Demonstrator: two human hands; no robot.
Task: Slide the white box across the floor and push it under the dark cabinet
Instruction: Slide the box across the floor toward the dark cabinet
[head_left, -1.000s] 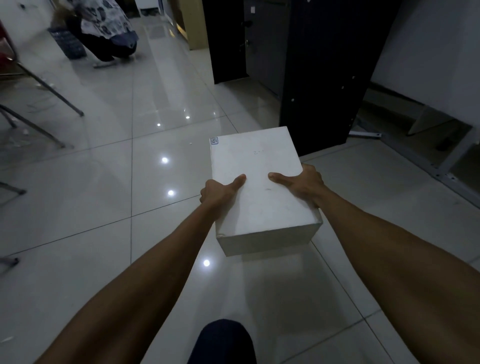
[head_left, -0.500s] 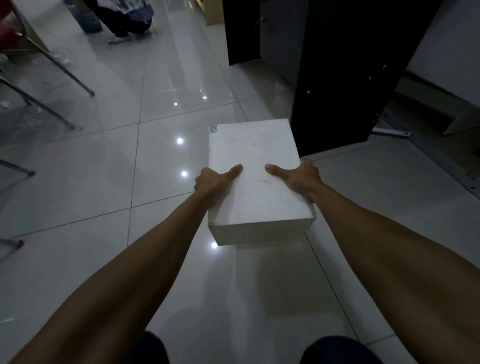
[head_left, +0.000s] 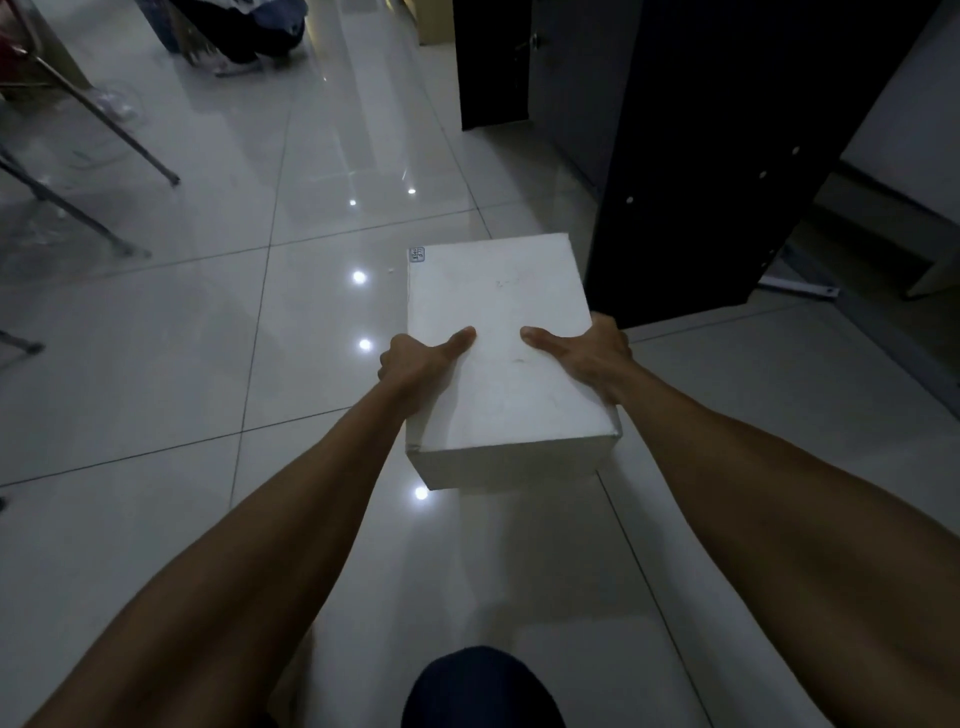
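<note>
A white rectangular box (head_left: 498, 306) rests on the glossy tiled floor in the middle of the head view, a small label at its far left corner. My left hand (head_left: 415, 358) grips its left side with the thumb laid on the lid. My right hand (head_left: 587, 353) holds the right side the same way, fingers hidden behind the edge. The dark cabinet (head_left: 717, 156) stands just beyond the box's far right corner, its panel close to that corner.
Metal chair legs (head_left: 104, 124) slant across the floor at the left. A crouching person (head_left: 244, 31) is at the far top. A second dark cabinet (head_left: 493, 62) stands further back. My knee (head_left: 483, 686) shows at the bottom edge.
The box has slid forward over the tiles with both hands on it, and the dark cabinet is nearer. My grip looks the same.
</note>
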